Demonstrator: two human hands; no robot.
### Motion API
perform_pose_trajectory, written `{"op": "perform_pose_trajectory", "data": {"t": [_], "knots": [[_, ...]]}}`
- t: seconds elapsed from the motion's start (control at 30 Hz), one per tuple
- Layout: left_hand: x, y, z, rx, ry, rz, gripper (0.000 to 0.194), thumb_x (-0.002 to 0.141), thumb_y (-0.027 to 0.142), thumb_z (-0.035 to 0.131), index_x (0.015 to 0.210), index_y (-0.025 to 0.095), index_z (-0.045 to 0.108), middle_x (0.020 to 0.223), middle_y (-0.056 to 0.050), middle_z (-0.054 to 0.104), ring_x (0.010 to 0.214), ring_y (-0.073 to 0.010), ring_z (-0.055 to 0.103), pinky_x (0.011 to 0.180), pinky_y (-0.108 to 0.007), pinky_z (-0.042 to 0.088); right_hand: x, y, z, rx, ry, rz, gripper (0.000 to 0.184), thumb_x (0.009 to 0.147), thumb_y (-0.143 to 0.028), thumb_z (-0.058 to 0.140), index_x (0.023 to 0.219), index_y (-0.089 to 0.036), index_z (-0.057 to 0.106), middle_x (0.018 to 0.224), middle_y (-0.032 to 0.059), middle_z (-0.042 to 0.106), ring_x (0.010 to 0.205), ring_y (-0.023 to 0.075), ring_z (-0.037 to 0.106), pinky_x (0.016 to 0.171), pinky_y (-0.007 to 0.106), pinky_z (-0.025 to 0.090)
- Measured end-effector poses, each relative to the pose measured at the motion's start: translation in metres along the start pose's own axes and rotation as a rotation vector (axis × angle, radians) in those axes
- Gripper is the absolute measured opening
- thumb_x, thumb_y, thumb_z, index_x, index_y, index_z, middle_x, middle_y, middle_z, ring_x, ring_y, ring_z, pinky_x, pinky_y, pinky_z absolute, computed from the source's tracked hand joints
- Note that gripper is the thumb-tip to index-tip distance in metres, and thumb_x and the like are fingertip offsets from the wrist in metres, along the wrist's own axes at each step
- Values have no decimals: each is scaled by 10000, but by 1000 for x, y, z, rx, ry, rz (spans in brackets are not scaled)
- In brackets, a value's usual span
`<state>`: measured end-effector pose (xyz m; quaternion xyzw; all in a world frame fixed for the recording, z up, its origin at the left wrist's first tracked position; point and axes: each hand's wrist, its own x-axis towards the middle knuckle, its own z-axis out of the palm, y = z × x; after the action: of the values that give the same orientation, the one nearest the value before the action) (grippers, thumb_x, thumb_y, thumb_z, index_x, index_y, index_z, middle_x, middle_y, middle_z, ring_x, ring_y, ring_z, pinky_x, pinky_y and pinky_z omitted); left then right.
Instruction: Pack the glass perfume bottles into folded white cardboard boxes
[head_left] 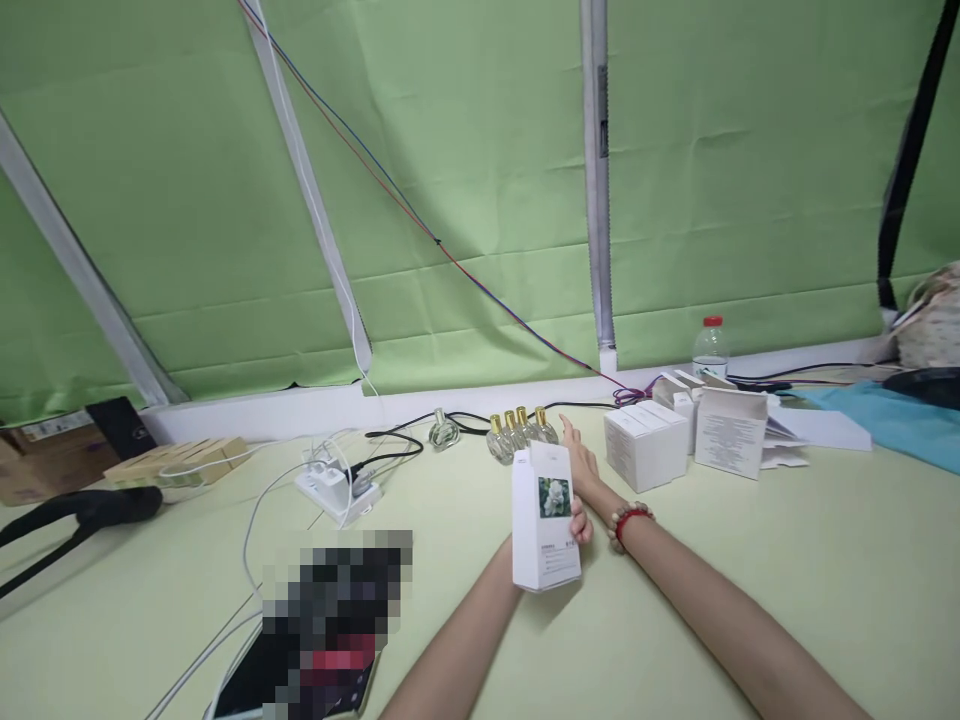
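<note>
My left hand is closed around a tall white carton with a white-flower picture on its front; the fingertips wrap its right edge, and the rest of the hand is behind it. The carton is tilted, with its top flap area facing away. Beyond it, my right hand reaches forward, one finger stretched out and others partly hidden. It is beside a row of several small glass perfume bottles with gold caps. I see nothing in its grasp. A capless glass bottle stands to their left.
White boxes, one showing an opened flap, stand right of my right hand. Behind them is a red-capped plastic bottle. A power strip with cables, a blurred dark device and yellowish boxes occupy the left. A blue cloth lies far right.
</note>
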<state>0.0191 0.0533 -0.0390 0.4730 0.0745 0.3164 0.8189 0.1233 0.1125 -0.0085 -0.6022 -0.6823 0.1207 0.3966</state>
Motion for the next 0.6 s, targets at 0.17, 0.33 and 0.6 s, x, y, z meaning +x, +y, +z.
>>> {"op": "perform_pose_trajectory", "data": {"t": [0.17,0.33,0.6], "knots": [[-2,13,23,-52,79,-122,386,795,455,478,534,172,449,430,23,314,474,-116,373,529,-257,219,16,6,3,17,-25,144,523,816,-389,445,1302,-212,369,1163,92,574,994,239,580,792,318,411],[-1,23,43,-49,121,-240,479,838,447,436,453,168,385,420,13,335,543,-136,456,608,-273,279,19,10,5,55,-18,175,387,798,-383,466,1158,-241,473,1063,36,634,937,215,600,742,302,410],[0,23,37,-159,262,-95,433,821,394,483,463,167,393,421,13,357,589,-165,543,623,-272,337,9,0,-8,176,12,125,341,817,-479,423,1045,-246,522,863,5,637,779,175,594,679,287,380]]}}
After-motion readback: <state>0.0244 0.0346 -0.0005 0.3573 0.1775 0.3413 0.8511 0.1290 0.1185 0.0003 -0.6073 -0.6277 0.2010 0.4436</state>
